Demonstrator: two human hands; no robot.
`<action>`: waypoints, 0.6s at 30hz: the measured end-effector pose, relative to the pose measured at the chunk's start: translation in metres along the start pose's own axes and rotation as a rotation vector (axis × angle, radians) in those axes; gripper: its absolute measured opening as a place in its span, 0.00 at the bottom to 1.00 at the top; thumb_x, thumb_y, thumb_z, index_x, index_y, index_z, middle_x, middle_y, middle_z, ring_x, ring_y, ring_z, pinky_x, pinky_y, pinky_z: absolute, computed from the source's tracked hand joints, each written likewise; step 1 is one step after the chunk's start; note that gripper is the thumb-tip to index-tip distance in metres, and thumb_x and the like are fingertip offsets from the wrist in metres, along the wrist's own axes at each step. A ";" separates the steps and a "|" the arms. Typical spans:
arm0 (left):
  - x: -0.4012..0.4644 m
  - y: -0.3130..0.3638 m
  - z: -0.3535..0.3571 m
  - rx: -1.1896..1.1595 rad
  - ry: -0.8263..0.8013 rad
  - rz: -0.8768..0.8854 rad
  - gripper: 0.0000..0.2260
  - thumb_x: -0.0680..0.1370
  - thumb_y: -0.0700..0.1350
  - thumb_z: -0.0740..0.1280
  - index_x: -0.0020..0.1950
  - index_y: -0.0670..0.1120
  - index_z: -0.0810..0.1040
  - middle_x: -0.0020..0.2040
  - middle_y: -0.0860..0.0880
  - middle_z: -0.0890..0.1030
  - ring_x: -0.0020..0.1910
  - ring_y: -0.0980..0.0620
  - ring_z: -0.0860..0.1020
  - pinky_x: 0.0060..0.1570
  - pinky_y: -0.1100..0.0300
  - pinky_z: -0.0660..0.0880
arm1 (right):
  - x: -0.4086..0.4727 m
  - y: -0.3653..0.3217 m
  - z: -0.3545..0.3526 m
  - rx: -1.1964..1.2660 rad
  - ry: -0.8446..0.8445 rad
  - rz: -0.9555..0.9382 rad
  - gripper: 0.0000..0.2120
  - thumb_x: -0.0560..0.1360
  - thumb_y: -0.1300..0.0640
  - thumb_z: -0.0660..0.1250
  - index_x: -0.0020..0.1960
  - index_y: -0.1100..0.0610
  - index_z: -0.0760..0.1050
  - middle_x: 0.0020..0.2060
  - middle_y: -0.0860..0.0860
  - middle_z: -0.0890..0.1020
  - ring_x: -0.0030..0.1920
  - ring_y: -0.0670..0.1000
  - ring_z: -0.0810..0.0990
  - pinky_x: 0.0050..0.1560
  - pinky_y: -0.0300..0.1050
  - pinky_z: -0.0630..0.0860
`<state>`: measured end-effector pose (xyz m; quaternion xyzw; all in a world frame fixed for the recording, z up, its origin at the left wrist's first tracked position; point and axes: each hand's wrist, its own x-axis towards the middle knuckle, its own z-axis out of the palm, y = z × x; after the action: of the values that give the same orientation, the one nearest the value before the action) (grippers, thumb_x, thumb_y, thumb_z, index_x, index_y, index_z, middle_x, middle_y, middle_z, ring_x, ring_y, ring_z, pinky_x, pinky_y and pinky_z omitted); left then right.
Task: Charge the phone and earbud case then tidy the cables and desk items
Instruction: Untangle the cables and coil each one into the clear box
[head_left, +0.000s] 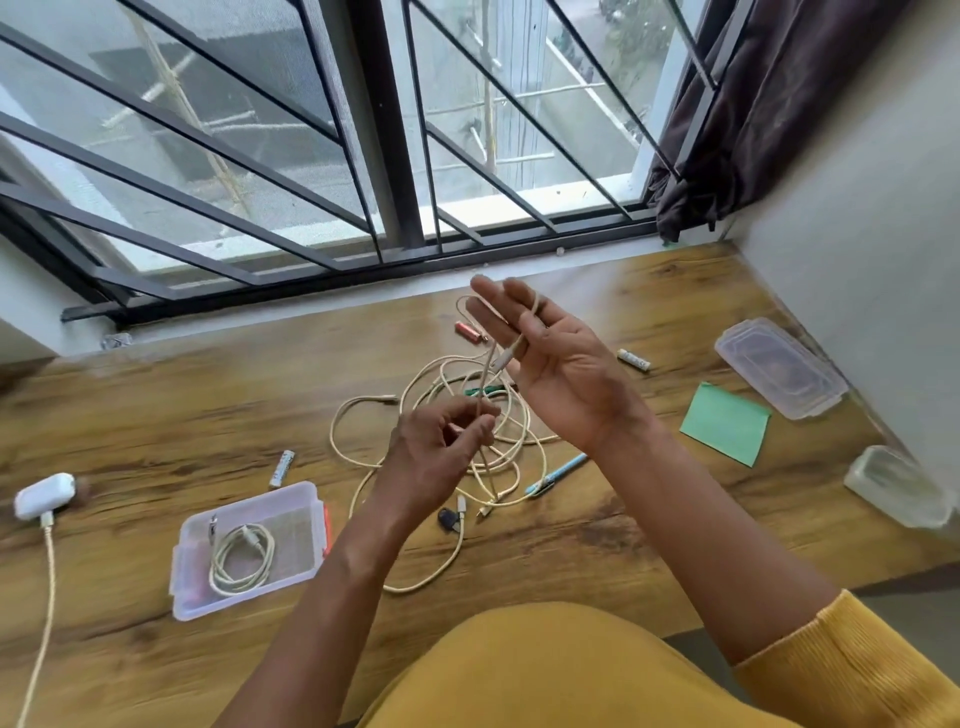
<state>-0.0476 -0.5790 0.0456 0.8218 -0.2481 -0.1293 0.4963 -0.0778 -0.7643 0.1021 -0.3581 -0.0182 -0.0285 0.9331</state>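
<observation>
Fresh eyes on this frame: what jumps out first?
The two hands at centre: the right hand is raised, palm open, with a cream cable looped over its fingers, while the left hand pinches the same cable lower down. Under them a tangle of cream cables sprawls over the wooden desk. Front left, a clear box holds one coiled cable, and a white earbud case sits plugged in at the far left.

The charging cable (39, 613) plugged into the white earbud case (44, 495) is cut off at the bottom-left edge. The left hand (434, 457) and forearm hide part of the loose cable tangle (467, 415) on the surface (156, 415). Print on the batteries (282, 467) is too small to read. The clear container (901, 486) at right is blurred.
</observation>
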 end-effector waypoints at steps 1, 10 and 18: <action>-0.001 0.001 0.005 -0.017 -0.030 -0.005 0.06 0.82 0.46 0.73 0.57 0.55 0.87 0.42 0.58 0.87 0.37 0.62 0.82 0.39 0.68 0.75 | 0.002 -0.001 -0.001 0.003 0.026 -0.007 0.15 0.86 0.68 0.53 0.70 0.60 0.69 0.77 0.61 0.72 0.77 0.61 0.72 0.83 0.62 0.57; -0.003 0.023 0.011 -0.021 -0.207 0.061 0.05 0.83 0.51 0.72 0.58 0.56 0.85 0.43 0.55 0.88 0.30 0.60 0.80 0.34 0.63 0.76 | 0.007 0.003 -0.004 -0.209 0.108 -0.081 0.17 0.85 0.71 0.53 0.72 0.64 0.68 0.71 0.64 0.77 0.73 0.61 0.77 0.74 0.53 0.71; 0.004 0.033 -0.024 -0.008 -0.018 0.106 0.05 0.77 0.51 0.75 0.51 0.53 0.88 0.36 0.55 0.84 0.34 0.56 0.79 0.34 0.55 0.73 | 0.006 0.011 -0.008 -0.788 0.031 -0.051 0.14 0.84 0.73 0.54 0.68 0.68 0.71 0.52 0.65 0.85 0.52 0.59 0.86 0.56 0.52 0.82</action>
<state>-0.0427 -0.5755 0.0859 0.8043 -0.2952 -0.1114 0.5036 -0.0705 -0.7619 0.0892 -0.6876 -0.0006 -0.0622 0.7234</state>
